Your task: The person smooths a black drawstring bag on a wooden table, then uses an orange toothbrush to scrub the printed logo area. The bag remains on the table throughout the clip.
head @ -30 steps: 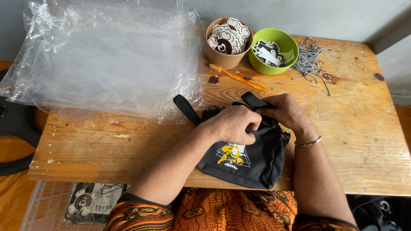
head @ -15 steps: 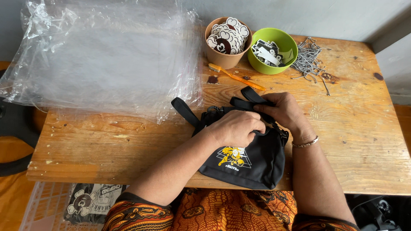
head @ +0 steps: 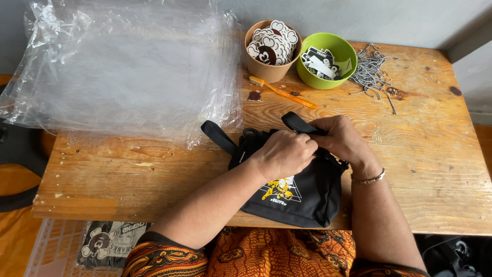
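A brown cup [head: 269, 64] at twelve o'clock on the wooden table [head: 435, 169] is packed with round black-and-white stickers [head: 271, 43]. Just to its right, touching or nearly so, a green bowl [head: 344, 64] holds black-and-white printed tags [head: 320, 61]. At one o'clock lies a loose heap of metal ball chains [head: 370, 69]. An orange toothbrush [head: 282, 92] lies in front of the cup, between it and the hands.

The black bag [head: 302, 197] sits at the near edge of the table, about six o'clock, with a yellow print on its front and a strap [head: 219, 137] trailing toward ten o'clock. The left hand [head: 284, 154] is curled closed on the top of the bag; the right hand [head: 341, 141] pinches a strap end against it.

A stack of clear plastic sleeves [head: 128, 72] covers the table from nine to eleven o'clock, its edge overlapping the strap's far side.
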